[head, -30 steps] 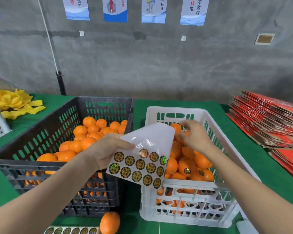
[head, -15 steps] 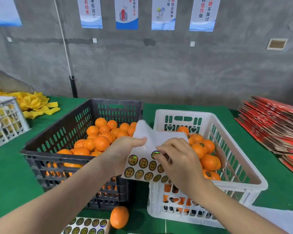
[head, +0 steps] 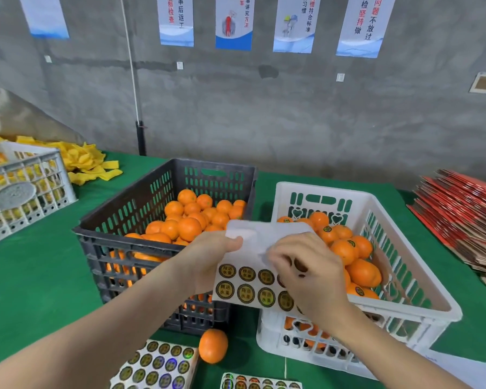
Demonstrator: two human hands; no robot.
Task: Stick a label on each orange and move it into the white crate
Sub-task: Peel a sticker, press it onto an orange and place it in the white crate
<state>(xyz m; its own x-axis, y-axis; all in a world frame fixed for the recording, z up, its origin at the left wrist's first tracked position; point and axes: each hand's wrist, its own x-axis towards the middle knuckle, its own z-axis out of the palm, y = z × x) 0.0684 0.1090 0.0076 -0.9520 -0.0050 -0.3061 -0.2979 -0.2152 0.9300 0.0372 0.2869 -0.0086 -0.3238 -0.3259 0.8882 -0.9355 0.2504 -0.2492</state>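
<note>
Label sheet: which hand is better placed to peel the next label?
Right. The right hand curls its fingers onto the label sheet at its sticker rows; the left hand grips the sheet's edge, holding it up.

Wall: you face bare grey concrete [head: 264,113], with five posters [head: 233,23] along its top.
Table: green cloth [head: 40,276] lies before you.

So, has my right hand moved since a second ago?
Yes. The right hand drew back from over the white crate's oranges toward its near left corner, onto the label sheet.
</note>
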